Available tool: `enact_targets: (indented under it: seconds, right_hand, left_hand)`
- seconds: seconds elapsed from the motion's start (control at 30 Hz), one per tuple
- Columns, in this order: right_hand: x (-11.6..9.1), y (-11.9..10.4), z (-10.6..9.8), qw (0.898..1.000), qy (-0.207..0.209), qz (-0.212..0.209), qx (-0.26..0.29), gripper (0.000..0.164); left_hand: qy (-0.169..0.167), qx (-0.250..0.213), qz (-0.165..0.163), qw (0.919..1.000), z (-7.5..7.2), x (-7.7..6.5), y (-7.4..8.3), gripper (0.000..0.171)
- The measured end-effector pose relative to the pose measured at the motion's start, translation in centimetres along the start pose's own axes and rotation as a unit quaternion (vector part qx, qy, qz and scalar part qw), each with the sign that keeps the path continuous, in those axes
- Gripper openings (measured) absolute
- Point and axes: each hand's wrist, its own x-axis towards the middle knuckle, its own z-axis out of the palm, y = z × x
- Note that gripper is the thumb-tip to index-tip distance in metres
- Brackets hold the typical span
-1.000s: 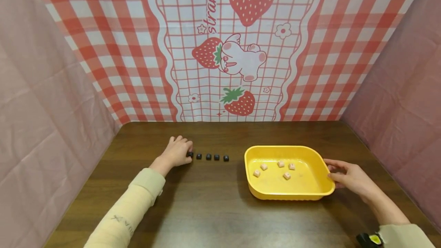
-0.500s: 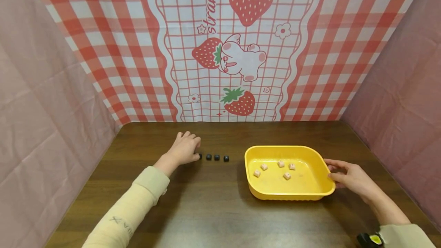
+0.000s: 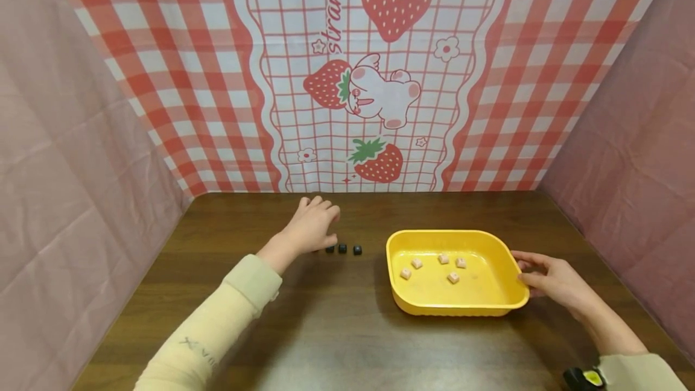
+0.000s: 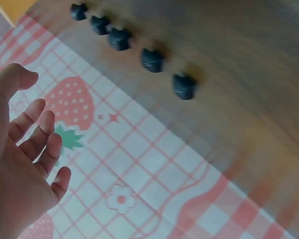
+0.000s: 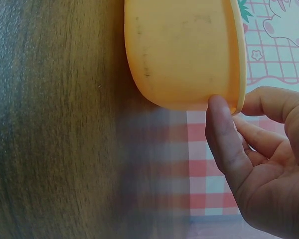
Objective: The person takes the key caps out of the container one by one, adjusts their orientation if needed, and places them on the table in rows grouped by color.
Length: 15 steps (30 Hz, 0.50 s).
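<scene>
In the head view my left hand (image 3: 312,225) is over the left part of a row of small black keycaps (image 3: 357,250) on the table, hiding some of them. The left wrist view has several black keycaps (image 4: 152,59) in a line, apart from the left hand (image 4: 30,144), whose loosely bent fingers hold nothing. At the right, my right hand (image 3: 556,279) grips the end of a yellow plastic tray (image 3: 456,308). Its thumb and fingers pinch the rim in the right wrist view. Several small pale pink keycaps (image 3: 453,277) lie scattered on the tray's floor.
A brown wooden table (image 3: 326,343) carries everything. Behind it rises a red-and-white checked cloth (image 3: 217,107) printed with strawberries. Pink curtains (image 3: 624,137) close off both sides.
My left hand has moved right along the row of black keycaps, from the leftmost one, covering more of the line. The right hand and the tray have stayed in place.
</scene>
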Motion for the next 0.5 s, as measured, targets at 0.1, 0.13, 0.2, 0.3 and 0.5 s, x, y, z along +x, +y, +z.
enact_targets:
  seconds: [0.1,0.13,0.2,0.3,0.5]
  right_hand:
    - [0.0,0.0,0.0,1.000,0.001,0.000,0.001,0.060]
    - [0.0,0.0,0.0,1.000,0.001,0.000,0.001,0.060]
    - [0.0,0.1,0.0,1.000,0.001,0.000,0.003,0.060]
    - [0.0,0.0,0.0,1.000,0.002,0.001,0.004,0.060]
    - [0.0,0.1,0.0,1.000,0.001,0.001,0.007,0.060]
  left_hand:
    - [-0.001,0.004,0.006,1.0000,-0.6,0.5,0.8,0.027]
    - [-0.002,0.005,0.009,0.9999,-0.7,0.7,1.1,0.027]
    - [-0.001,0.005,0.015,0.9999,-1.1,1.0,1.7,0.027]
    - [0.001,0.003,0.026,0.9996,-1.4,1.5,2.6,0.028]
    - [0.009,0.003,0.054,0.9985,-1.9,2.4,4.4,0.029]
